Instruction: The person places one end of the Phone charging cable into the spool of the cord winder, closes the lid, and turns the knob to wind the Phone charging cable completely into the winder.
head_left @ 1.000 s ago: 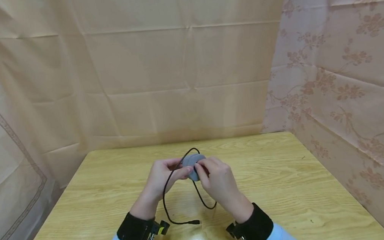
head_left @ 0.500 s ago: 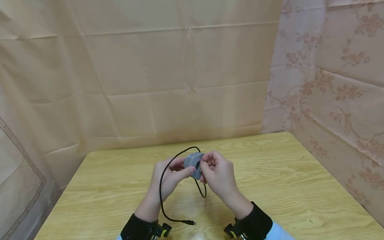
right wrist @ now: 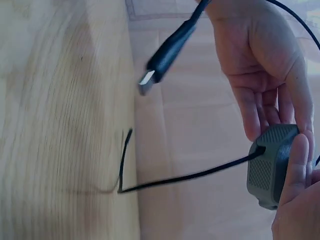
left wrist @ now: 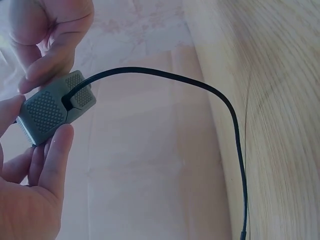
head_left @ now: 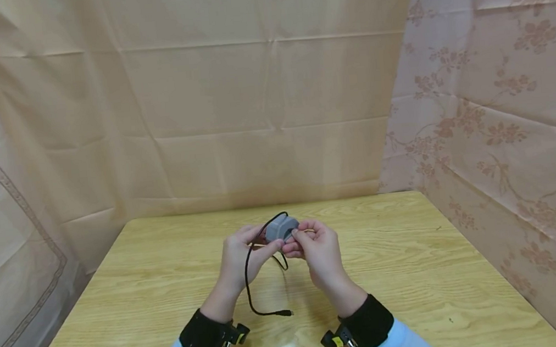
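A grey, faceted cable winder [head_left: 278, 229] with textured sides is held up between both hands, above the table. My left hand [head_left: 238, 259] grips its left side, the thumb on the near face. At its right edge, my right hand [head_left: 322, 252] pinches the winder with thumb and curled fingers, close to the dark opening. A black USB cable [left wrist: 165, 75] comes out of a slot in the winder [left wrist: 45, 112] and arcs over. Its metal-tipped plug [right wrist: 155, 67] hangs free between the forearms. Another stretch of cable [right wrist: 190, 177] leaves a slot and bends sharply.
Below the hands lies a light wood-grain table [head_left: 391, 274], with a bright light reflection near the front. A beige cloth [head_left: 204, 119] hangs behind it, and a flowered cloth [head_left: 502, 121] on the right. Black bands with cameras [head_left: 205, 337] circle both wrists.
The winder has turned in the hands, showing more of its opening and then tilting. The lower cable loop has risen and become shorter, while the hanging plug has swung slightly.
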A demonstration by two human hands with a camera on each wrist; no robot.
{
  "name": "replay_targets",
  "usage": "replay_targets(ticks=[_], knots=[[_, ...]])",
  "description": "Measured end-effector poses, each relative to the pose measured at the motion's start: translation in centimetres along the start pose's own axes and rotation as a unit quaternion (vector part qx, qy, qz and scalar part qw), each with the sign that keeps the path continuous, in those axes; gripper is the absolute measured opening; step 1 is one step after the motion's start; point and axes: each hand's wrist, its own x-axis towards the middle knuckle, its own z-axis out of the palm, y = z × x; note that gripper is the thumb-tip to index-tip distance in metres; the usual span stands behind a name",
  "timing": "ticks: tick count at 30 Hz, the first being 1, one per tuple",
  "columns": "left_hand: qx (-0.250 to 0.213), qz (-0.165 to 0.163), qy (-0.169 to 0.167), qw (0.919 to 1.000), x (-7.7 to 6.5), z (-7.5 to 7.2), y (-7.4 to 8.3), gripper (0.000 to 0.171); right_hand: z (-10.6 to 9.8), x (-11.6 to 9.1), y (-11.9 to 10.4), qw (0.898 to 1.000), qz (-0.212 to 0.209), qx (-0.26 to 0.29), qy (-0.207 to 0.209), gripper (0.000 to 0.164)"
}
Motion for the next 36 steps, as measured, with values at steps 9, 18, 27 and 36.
replay_targets(ticks=[9,18,27,36], knots=[[0.050,-0.008,0.002,0.9987,0.3,-0.4,-0.2,0.029,-0.6,0.5,0.0,0.992,-0.043,-0.115,-0.019,0.016],[0.046,-0.012,0.004,0.9989,0.6,-1.4,-0.5,0.023,-1.5,0.4,-1.7,0.964,-0.132,-0.221,-0.066,0.011],[0.043,-0.034,-0.002,0.9985,0.9,-2.6,0.3,0.027,-2.9,0.6,-4.0,0.850,-0.359,-0.374,-0.090,0.011],[-0.053,-0.094,-0.031,0.9937,1.0,-3.1,0.4,0.030,-3.9,0.8,-5.4,0.727,-0.493,-0.465,-0.109,0.020]])
